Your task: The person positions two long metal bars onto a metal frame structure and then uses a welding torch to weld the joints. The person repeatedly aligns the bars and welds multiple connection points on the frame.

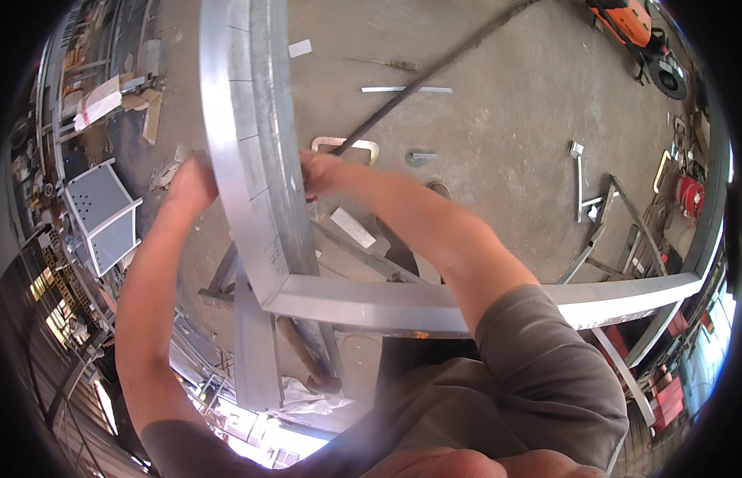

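A silvery metal frame (251,159) of box-section bars spans the view, one bar running away from me and another crossing near my body (371,301). Thin dark lines mark the upper face of the far-running bar. Against its outer left side is my left hand (194,185), the fingers bent toward the bar and mostly hidden by it. At the inner side of the same bar, my right hand (321,172) is curled and somewhat blurred. A small red thing (310,197) shows just below the right hand; its kind cannot be made out.
A pale looped handle (363,146) and a long dark rod (435,72) lie beyond my right hand. A grey perforated metal box (104,211) stands left. An orange wheeled machine (626,24) is far right, with a red cylinder (690,196) nearer. Metal offcuts (407,89) lie on the floor.
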